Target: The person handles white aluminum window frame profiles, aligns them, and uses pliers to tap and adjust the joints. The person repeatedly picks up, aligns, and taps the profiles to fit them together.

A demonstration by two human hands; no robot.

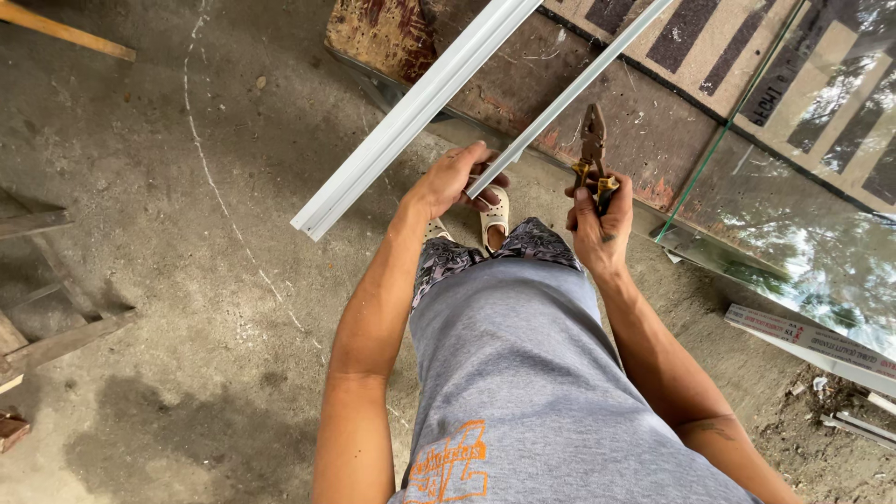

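My left hand (451, 179) grips the near end of a thin grey metal strip (569, 93) that runs up and to the right out of view. My right hand (600, 224) holds rusty pliers (593, 145) by their yellow handles, jaws pointing up, just right of the strip and apart from it. A wider white aluminium channel (420, 107) lies diagonally to the left of my left hand, its near end over the concrete floor. My grey shirt and patterned shorts fill the lower middle, with a sandalled foot (494, 217) below my left hand.
A worn brown board (523, 84) lies under both metal pieces. A glass pane (793, 215) leans at the right, with a boxed strip (812, 341) and metal scraps beneath it. Wooden pieces (56, 341) sit at the left on the concrete floor (187, 233).
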